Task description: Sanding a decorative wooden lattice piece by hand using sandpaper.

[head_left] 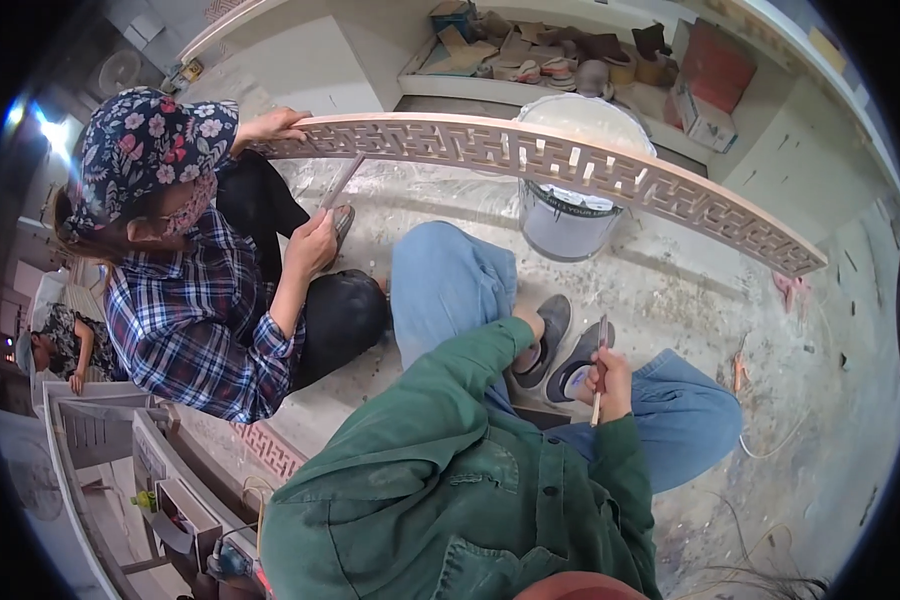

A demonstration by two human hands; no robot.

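Observation:
My right hand (614,386) is closed around a narrow flat stick (601,372), reddish-brown along part of its length, held upright above my right shoe. My left hand (528,322) hangs by my left knee, its fingers mostly hidden. Ahead of me a long pale wooden lattice panel (490,127), cut with an angular fretwork pattern, stretches from left to right. A co-worker's hand (275,127) grips its left end. The co-worker's other hand (313,240) holds a similar thin stick (344,180) against the fretwork. Neither of my hands touches the panel.
Behind the panel's middle stands a large white bucket (570,228). Shoes and cardboard fill a low shelf (460,88) at the back. Another lattice piece (268,448) lies at the lower left, near wooden frames. A cable (775,440) curls across the stained floor at right.

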